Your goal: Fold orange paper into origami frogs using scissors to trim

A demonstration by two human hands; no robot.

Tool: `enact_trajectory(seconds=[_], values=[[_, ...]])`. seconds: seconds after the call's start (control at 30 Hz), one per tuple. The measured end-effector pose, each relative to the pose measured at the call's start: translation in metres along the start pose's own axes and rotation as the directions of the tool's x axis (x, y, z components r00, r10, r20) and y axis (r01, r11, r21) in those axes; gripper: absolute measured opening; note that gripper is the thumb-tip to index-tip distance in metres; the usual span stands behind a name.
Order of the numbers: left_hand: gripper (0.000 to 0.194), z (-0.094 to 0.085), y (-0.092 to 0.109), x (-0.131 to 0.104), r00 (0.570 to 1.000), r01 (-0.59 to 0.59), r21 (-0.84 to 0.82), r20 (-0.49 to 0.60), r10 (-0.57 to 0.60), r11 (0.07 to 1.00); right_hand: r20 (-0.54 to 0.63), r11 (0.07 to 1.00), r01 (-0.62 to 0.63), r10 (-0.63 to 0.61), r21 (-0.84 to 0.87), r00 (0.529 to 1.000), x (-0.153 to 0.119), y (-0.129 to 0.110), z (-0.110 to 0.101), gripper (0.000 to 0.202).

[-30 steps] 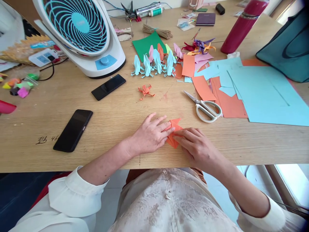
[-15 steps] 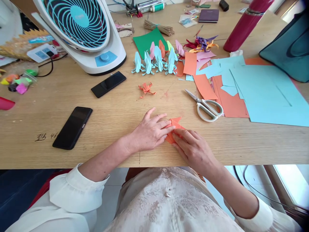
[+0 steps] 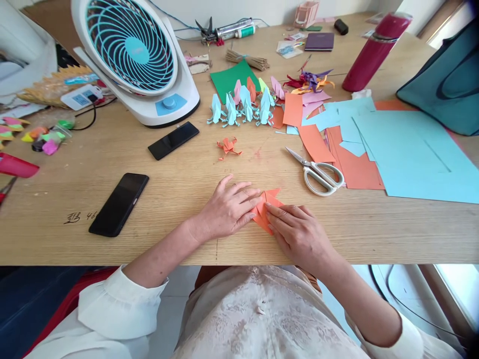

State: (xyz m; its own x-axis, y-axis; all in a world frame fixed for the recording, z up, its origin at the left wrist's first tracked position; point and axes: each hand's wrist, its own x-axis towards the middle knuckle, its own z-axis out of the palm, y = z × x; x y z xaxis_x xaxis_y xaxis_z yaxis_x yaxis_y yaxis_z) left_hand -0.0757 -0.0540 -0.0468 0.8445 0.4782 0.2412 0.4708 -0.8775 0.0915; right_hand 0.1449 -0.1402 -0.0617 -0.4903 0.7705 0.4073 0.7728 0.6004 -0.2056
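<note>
A small piece of folded orange paper [image 3: 265, 209] lies near the table's front edge, with a pointed flap sticking out at its top right. My left hand [image 3: 230, 208] rests at its left side, fingers spread and fingertips touching the paper. From the right, my right hand [image 3: 295, 229] presses on the paper with its fingers held together; its thumb is mostly hidden. Beyond the hands sits a small orange origami figure [image 3: 228, 147] with thin legs. Scissors [image 3: 320, 172] with white handles lie to the right, blades pointing away to the left.
Several folded paper figures [image 3: 245, 102] stand in rows farther back. Blue sheets [image 3: 415, 154] and orange paper [image 3: 359, 169] cover the right side. Two phones, one nearer [image 3: 119, 204] and one farther [image 3: 174, 140], lie left, before a fan [image 3: 183, 107]. A red bottle [image 3: 374, 55] stands back right.
The view has shifted slightly, so the tabletop appears lower. My right fingers have moved a little on the orange paper, and more of its upper middle shows between my hands.
</note>
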Motion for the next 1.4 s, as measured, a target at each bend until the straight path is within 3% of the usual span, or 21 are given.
enact_trajectory(seconds=[0.43,0.6,0.73,0.83,1.0,1.17,1.27,1.4], values=[[0.030,-0.004,-0.001,0.014,0.998,-0.024,0.033,0.061,0.022,0.999,-0.029,1.000,0.014,-0.014,0.011,0.999,0.001,0.003,0.002,0.023],[0.022,-0.008,0.013,0.021,0.996,0.039,0.066,0.079,-0.044,0.997,0.002,0.999,-0.005,0.005,0.046,1.000,0.005,0.007,0.002,0.018],[0.016,-0.005,0.030,0.024,0.985,0.154,0.153,0.059,-0.165,0.976,0.058,0.996,-0.047,0.042,0.081,0.997,0.013,0.010,0.001,0.022],[0.017,0.002,0.044,0.018,0.977,0.210,0.199,-0.013,-0.212,0.957,0.088,0.994,-0.047,0.039,0.096,0.995,0.017,0.011,-0.001,0.022],[0.021,0.008,0.070,-0.002,0.965,0.231,0.130,-0.158,-0.210,0.964,0.057,0.977,-0.060,0.049,0.205,0.997,0.017,0.015,-0.004,0.021],[0.041,0.012,0.091,-0.012,0.973,0.212,0.017,-0.091,-0.210,0.977,0.100,0.947,-0.128,0.103,0.295,0.990,0.013,0.017,-0.008,0.020],[0.044,0.013,0.090,-0.018,0.980,0.195,0.016,-0.053,-0.194,0.981,0.115,0.954,-0.161,0.136,0.254,0.984,0.009,0.007,-0.012,0.024],[0.027,0.002,0.072,-0.032,0.996,0.085,0.002,-0.023,-0.085,0.996,0.153,0.953,-0.175,0.140,0.247,0.978,0.005,-0.012,-0.018,0.025]])
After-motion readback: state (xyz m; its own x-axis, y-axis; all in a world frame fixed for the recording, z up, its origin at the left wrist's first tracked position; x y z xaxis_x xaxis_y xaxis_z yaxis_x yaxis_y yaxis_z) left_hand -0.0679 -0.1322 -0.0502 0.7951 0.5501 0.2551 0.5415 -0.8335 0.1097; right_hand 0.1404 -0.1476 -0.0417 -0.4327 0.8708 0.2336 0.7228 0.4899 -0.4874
